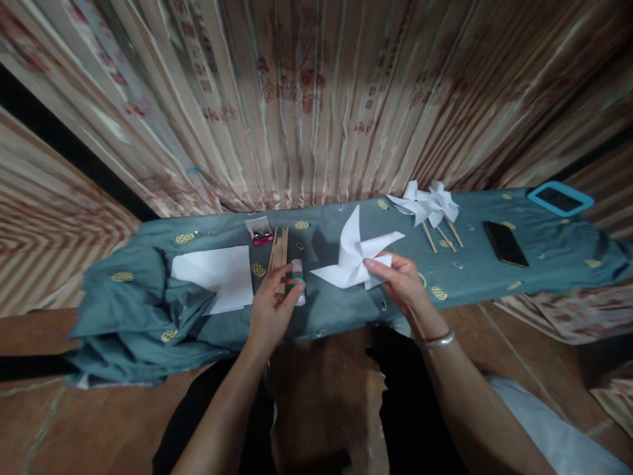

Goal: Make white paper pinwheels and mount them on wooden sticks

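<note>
My right hand [399, 280] pinches a white paper pinwheel [353, 251] at its centre, thumb on top, with the folded blades spreading to the left and up. My left hand [273, 303] has its thumb and fingers around a small white glue stick [297, 272] with a green label. Thin wooden sticks [279, 247] lie in a bunch just beyond the left hand, partly hidden by its fingers. A small open box [260, 231] of metal pins or fasteners sits behind the sticks. White paper sheets [230, 270] are stacked left of that hand.
Finished-looking pinwheels [420, 204] on sticks lie at the back right. Beside them are a black phone [505, 244] and a blue-framed device [560, 199]. A green patterned cloth [336, 313] covers the narrow table, bunched at the left over the paper's edge. Striped curtains [306, 132] hang behind.
</note>
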Motion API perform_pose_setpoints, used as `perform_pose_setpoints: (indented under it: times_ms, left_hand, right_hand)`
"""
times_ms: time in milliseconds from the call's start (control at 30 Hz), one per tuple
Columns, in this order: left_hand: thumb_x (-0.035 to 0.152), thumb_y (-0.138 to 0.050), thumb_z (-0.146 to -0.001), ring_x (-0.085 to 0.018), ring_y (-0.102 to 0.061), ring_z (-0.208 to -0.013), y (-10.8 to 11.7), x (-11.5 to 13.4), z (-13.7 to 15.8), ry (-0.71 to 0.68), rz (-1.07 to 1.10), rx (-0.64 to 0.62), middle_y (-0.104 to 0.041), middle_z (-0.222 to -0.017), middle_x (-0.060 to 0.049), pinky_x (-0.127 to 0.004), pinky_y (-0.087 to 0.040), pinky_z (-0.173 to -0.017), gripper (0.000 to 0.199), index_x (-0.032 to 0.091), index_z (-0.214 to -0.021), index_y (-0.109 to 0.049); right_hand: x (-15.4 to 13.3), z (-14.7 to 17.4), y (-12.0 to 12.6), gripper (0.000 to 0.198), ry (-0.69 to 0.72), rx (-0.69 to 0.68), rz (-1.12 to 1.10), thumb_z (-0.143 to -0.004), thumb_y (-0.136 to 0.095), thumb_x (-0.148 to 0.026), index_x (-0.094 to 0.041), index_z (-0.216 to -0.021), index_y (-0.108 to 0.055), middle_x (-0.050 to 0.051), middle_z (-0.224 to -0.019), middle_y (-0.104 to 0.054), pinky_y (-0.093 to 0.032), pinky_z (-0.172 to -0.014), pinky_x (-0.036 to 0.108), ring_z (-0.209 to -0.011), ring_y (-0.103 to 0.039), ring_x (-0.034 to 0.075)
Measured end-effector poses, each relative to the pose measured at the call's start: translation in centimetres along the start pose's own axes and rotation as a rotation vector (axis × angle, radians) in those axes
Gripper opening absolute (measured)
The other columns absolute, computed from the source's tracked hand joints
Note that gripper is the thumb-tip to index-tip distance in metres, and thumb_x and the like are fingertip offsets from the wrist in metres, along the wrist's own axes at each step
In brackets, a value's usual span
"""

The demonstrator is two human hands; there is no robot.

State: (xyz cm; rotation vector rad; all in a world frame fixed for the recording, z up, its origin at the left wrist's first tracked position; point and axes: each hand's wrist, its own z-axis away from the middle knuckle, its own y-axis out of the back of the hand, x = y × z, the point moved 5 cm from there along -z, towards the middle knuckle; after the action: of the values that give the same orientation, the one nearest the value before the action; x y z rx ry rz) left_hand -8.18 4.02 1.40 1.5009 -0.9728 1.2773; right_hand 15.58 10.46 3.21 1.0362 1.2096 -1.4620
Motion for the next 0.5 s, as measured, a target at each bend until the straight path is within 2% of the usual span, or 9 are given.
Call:
perform_pose_setpoints:
  times_ms: [33, 133, 233, 300, 400, 500]
  left_hand:
    - [0.040, -0.069, -0.072, -0.024, -0.062, -0.094, 0.5, -0.1, -0.2, -0.059, -0.108, 0.016, -0.062, -0.117, -0.012, -0.032, -0.054, -0.065, 0.047, 0.019, -0.114, -0.065]
    - [0.035, -0.069, -0.072, -0.027, -0.059, -0.106, 0.8, -0.7, -0.9, -0.187, -0.324, 0.008, -0.060, -0.122, -0.012, -0.038, -0.053, -0.083, 0.048, 0.021, -0.117, -0.064]
    - [0.030, -0.061, -0.079, -0.027, -0.060, -0.105, 0.9, -1.0, -2.1, -0.242, -0.459, 0.004, -0.064, -0.112, -0.012, -0.041, -0.049, -0.093, 0.032, 0.019, -0.109, -0.068]
    - [0.024, -0.054, -0.081, -0.026, -0.061, -0.101, 1.1, -1.1, -3.1, -0.260, -0.559, -0.003, -0.068, -0.102, -0.010, -0.040, -0.047, -0.094, 0.025, 0.021, -0.100, -0.071]
    - [0.019, -0.050, -0.080, -0.027, -0.062, -0.096, 1.8, -1.4, -4.7, -0.246, -0.720, 0.005, -0.069, -0.095, -0.010, -0.039, -0.048, -0.091, 0.027, 0.021, -0.095, -0.072]
    - [0.018, -0.046, -0.083, -0.026, -0.063, -0.097, 2.5, -1.5, -6.1, -0.242, -0.841, 0.005, -0.069, -0.101, -0.011, -0.037, -0.048, -0.091, 0.031, 0.019, -0.100, -0.071]
  right_hand:
    - [-0.1, -0.1, 0.2, 0.035, -0.001, 0.009, -0.027, -0.042, -0.092, -0.040, -0.021, -0.060, -0.069, -0.002, -0.062, -0.070, -0.046, -0.056, 0.025, -0.055, -0.058, 0.012]
    - [-0.3, -0.1, 0.3, 0.035, -0.026, 0.021, -0.082, -0.040, -0.093, -0.037, -0.021, -0.060, -0.069, -0.002, -0.061, -0.070, -0.048, -0.056, 0.025, -0.054, -0.060, 0.012]
    - [-0.2, 0.0, 0.2, 0.036, -0.050, 0.028, -0.099, -0.038, -0.094, -0.037, -0.021, -0.059, -0.070, -0.002, -0.060, -0.070, -0.048, -0.054, 0.025, -0.052, -0.060, 0.011]
    - [-0.2, 0.1, 0.2, 0.036, -0.040, 0.027, -0.096, -0.038, -0.094, -0.038, -0.021, -0.060, -0.069, -0.001, -0.060, -0.071, -0.049, -0.054, 0.026, -0.052, -0.060, 0.012]
    - [-0.2, 0.3, 0.2, 0.035, -0.037, 0.003, -0.095, -0.040, -0.093, -0.038, -0.021, -0.060, -0.069, -0.001, -0.064, -0.072, -0.050, -0.056, 0.027, -0.054, -0.062, 0.013]
    - [-0.1, 0.5, 0.3, 0.035, -0.065, -0.023, -0.101, -0.041, -0.093, -0.037, -0.021, -0.061, -0.070, 0.000, -0.066, -0.073, -0.049, -0.057, 0.026, -0.056, -0.062, 0.013]
